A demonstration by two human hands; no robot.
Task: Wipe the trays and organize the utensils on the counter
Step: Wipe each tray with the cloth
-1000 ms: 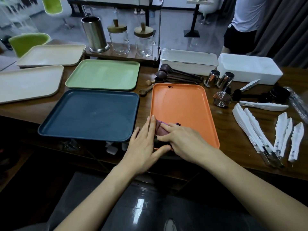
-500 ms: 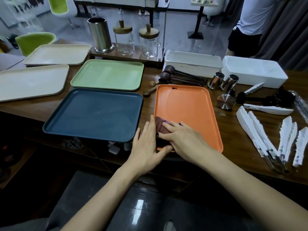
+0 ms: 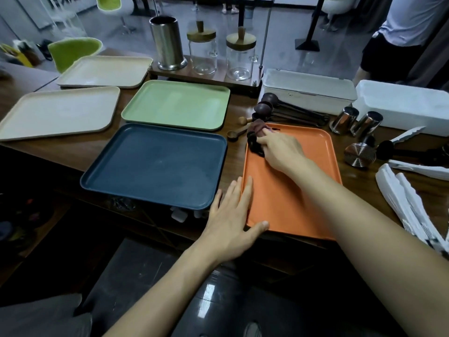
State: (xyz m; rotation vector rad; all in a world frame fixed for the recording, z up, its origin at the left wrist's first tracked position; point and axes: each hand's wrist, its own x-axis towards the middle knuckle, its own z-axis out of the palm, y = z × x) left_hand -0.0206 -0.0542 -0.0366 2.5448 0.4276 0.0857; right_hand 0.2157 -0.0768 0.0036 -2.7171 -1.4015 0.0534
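Note:
An orange tray [image 3: 313, 190] lies on the wooden counter in front of me. My right hand [image 3: 279, 150] presses a dark purple cloth [image 3: 256, 136] onto the tray's far left corner, fingers bent over it. My left hand [image 3: 230, 215] lies flat with straight fingers on the tray's near left corner, thumb along the front rim. To the left sit a dark blue tray [image 3: 155, 164], a green tray [image 3: 177, 107] and two cream trays [image 3: 58, 113] [image 3: 104, 70]. Dark measuring spoons [image 3: 281, 110] and a small wooden spoon [image 3: 237, 134] lie just beyond the orange tray.
White tongs [image 3: 410, 203] and a ridged steel tamper [image 3: 359, 155] lie to the right, behind them two steel cups [image 3: 354, 121] and two white boxes [image 3: 308, 90] [image 3: 403, 103]. A steel canister [image 3: 167, 42] and two glass jars [image 3: 201, 52] stand on a back shelf. A person [image 3: 408, 25] stands at the far right.
My right hand slid the cloth from the tray's near left corner up to its far left corner. My left hand stayed at the near corner, now flat on the rim.

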